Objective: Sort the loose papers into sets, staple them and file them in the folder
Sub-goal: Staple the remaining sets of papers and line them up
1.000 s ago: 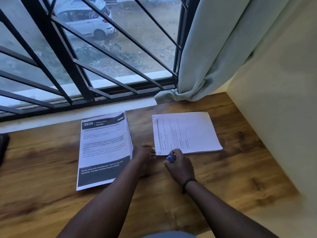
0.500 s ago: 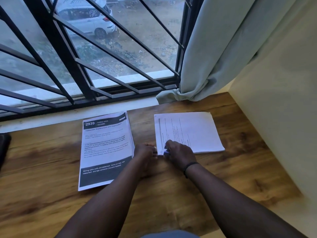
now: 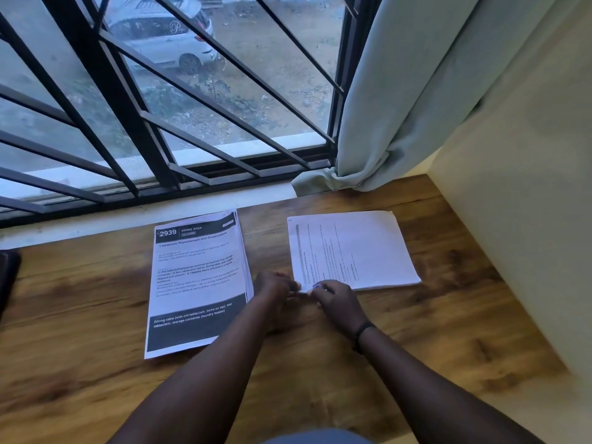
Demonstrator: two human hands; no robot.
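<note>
where the wooden desk [image 3: 416,331] shows bare at the lower right, both hands meet at the white stack [image 3: 352,248]'s near corner, mid frame; the left hand [image 3: 275,288] and right hand [image 3: 336,299] curl fingers, pinching it. the printed stack [image 3: 198,283] lies just left.

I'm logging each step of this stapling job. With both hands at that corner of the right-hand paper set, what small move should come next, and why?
Probably press the small blue stapler down: the right hand holds it at the near-left corner of the right paper set, and the left hand steadies that corner.
</note>
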